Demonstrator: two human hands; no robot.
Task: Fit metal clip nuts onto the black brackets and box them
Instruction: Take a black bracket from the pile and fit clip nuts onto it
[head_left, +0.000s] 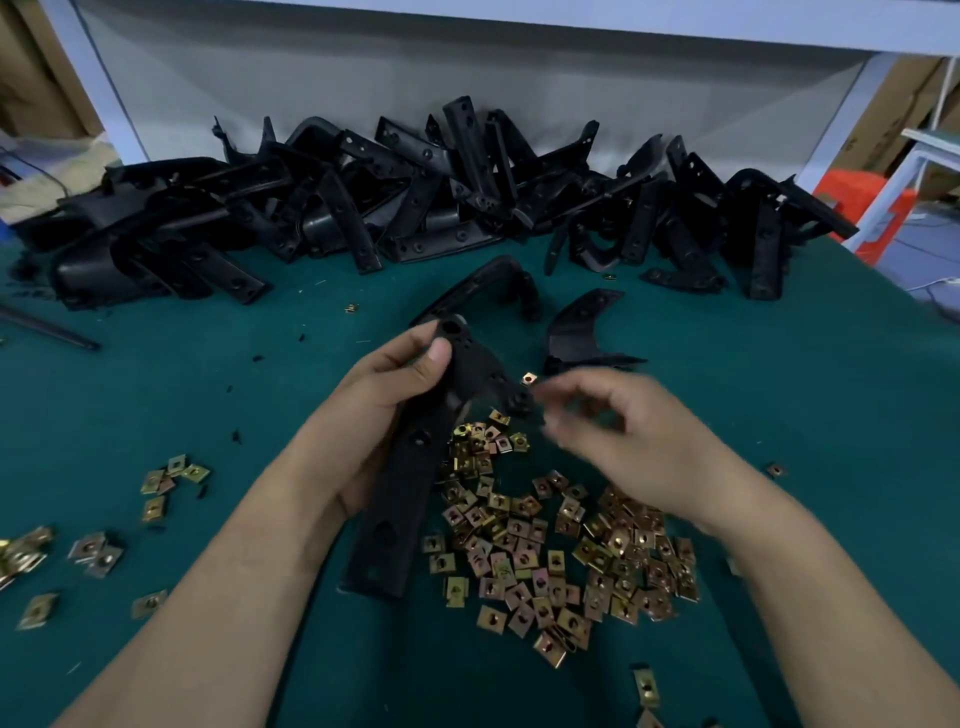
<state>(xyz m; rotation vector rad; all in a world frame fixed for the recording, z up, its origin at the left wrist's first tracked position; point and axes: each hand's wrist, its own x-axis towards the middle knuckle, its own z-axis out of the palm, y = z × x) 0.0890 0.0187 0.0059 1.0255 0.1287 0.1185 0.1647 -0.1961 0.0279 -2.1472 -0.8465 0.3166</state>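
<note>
Two hands (382, 410), three loose brackets (410, 467), dozens piled, scores of clip nuts (519, 540)

Bracket pile (415, 208) runs L to R along far side of table (779, 415); two loose brackets (576, 332) lie just near of it, ctr. Held bracket (410, 467) is ctr, in L hand (374, 410), lengthwise far-to-near. Clip nut heap (545, 545) spreads right of it, partly under R hand (639, 441); smaller nut scatter (171, 478) near left.

A green table mat (779, 415) meets a grey back panel (363, 78), with an orange crate (862, 202) and cardboard boxes (906, 98) at right.
</note>
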